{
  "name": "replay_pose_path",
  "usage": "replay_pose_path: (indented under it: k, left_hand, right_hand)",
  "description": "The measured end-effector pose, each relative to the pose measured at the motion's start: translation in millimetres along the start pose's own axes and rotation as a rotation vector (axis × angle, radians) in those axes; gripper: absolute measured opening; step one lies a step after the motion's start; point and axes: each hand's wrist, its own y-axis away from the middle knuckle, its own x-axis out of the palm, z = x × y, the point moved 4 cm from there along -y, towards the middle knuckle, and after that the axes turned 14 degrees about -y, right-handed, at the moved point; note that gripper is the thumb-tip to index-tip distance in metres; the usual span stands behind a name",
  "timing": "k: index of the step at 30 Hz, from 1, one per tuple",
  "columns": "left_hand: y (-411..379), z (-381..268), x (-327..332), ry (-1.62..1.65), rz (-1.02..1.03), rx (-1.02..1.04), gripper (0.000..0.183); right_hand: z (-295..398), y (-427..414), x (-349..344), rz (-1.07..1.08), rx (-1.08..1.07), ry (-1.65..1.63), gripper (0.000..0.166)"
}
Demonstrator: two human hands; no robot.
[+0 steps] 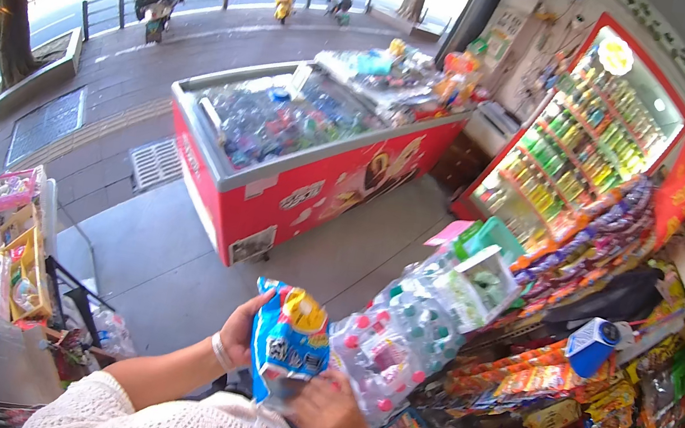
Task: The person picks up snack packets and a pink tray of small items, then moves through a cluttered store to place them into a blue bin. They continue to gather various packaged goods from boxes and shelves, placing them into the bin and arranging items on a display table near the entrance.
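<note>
My left hand (240, 331) grips the left side of a blue snack bag (296, 335) that bears printed writing and a yellow picture. The bag is held upright in front of my chest. Against its lower right side lies my right hand (327, 409), slightly blurred, and its fingertips are partly hidden. Just beyond the bag on the right stand shrink-wrapped packs of plastic bottles (383, 352) with pink and green caps.
A red chest freezer (303, 200) crosses the shop front. On the right are a lit drinks fridge (584, 147) and racks of packaged snacks (556, 403). Small boxes (24, 268) crowd a stand at left. Scooters (158, 3) are parked outside.
</note>
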Motion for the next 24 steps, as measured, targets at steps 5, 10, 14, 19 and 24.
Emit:
replay_pose_path:
  k: [5, 10, 14, 19, 24]
  left_hand:
    - [-51.6, -66.5, -9.4, 0.175, 0.068, 0.066, 0.064]
    - [-123.7, -131.1, -49.2, 0.174, -0.063, 0.165, 0.068]
    - [-181.3, -187.5, -52.5, 0.212, -0.081, 0.168, 0.062]
    - [-255.9, -246.1, -49.0, 0.191, 0.026, 0.074, 0.081]
    - [-335.9, -288.1, -52.1, 0.153, 0.053, -0.015, 0.067]
  right_hand:
    - [-69.1, -64.6, -2.4, -0.185, 0.132, -0.083, 0.035]
    - [-168.2, -108.5, 5.4, -0.412, 0.190, -0.179, 0.040]
    - [-236.0, -148.5, -12.0, -0.532, 0.272, -0.268, 0.051]
    - [-309.8, -198.1, -40.5, -0.526, 0.282, -0.250, 0.043]
    - [-376.4, -230.2, -64.6, -0.515, 0.293, -0.234, 0.024]
